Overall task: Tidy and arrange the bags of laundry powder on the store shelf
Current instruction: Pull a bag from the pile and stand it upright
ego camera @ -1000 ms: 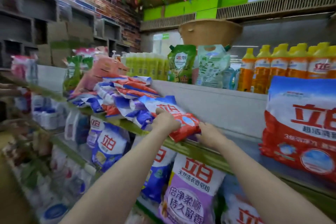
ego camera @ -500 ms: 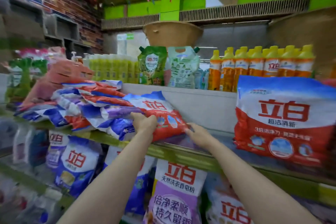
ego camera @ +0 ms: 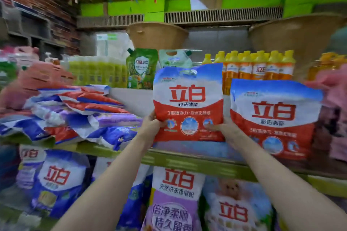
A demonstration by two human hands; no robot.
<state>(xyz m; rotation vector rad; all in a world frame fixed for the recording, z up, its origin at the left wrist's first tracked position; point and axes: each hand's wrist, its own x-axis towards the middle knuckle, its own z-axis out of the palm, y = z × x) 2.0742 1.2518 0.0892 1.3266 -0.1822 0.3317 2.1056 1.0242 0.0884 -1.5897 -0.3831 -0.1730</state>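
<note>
A green-edged store shelf (ego camera: 187, 163) runs across in front of me. On its left lies a slumped pile of laundry powder bags (ego camera: 75, 116), blue, red and purple. To the right a red-and-white bag (ego camera: 274, 116) stands upright. Just beside it, I hold a matching red-and-white bag (ego camera: 188, 103) upright above the shelf. My left hand (ego camera: 153, 124) clasps its lower left edge, and my right hand (ego camera: 224, 127) clasps its lower right corner, thumb on the front.
</note>
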